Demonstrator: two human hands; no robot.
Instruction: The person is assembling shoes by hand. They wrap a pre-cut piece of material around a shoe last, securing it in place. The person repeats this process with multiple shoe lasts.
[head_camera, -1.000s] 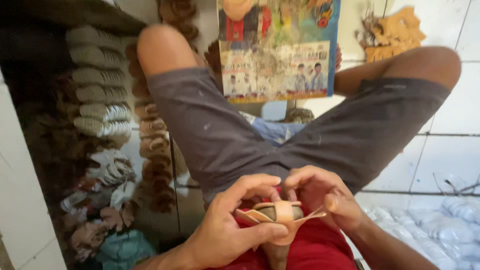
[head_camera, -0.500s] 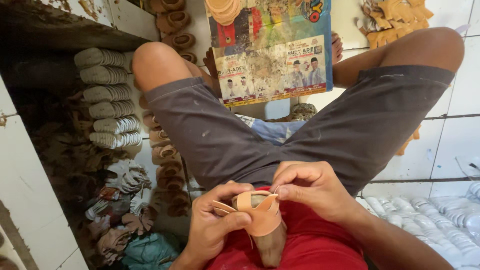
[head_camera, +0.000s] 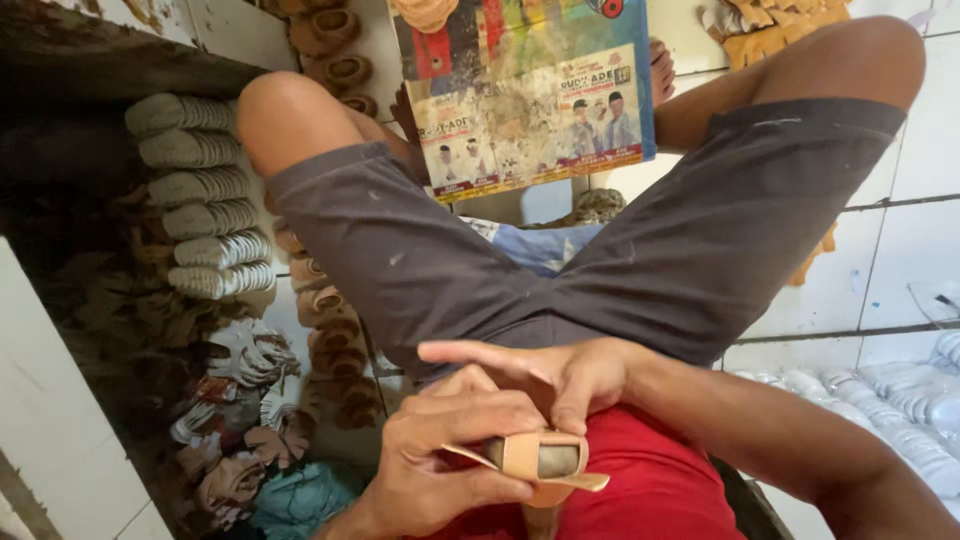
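Observation:
I sit with knees apart in grey shorts (head_camera: 450, 270) and a red shirt. My left hand (head_camera: 450, 460) grips a tan leather strap piece (head_camera: 530, 460) wrapped around a dark form close to my belly. My right hand (head_camera: 550, 375) lies over the top of it, with the thumb and fingers pressing the strap's upper edge and the index finger stretched out to the left. A pointed flap of the strap sticks out at the lower right. The lower part of the form is hidden by my hands.
A worn printed board (head_camera: 525, 90) leans between my knees. Stacked pale shoe soles (head_camera: 200, 190) and heaps of brown strap pieces (head_camera: 330, 340) fill the left side. White tiled floor (head_camera: 900, 250) and white soles (head_camera: 900, 400) are at the right.
My hands and the strap piece have dropped lower and closer to me. The right hand has shifted from beside the piece to over its top.

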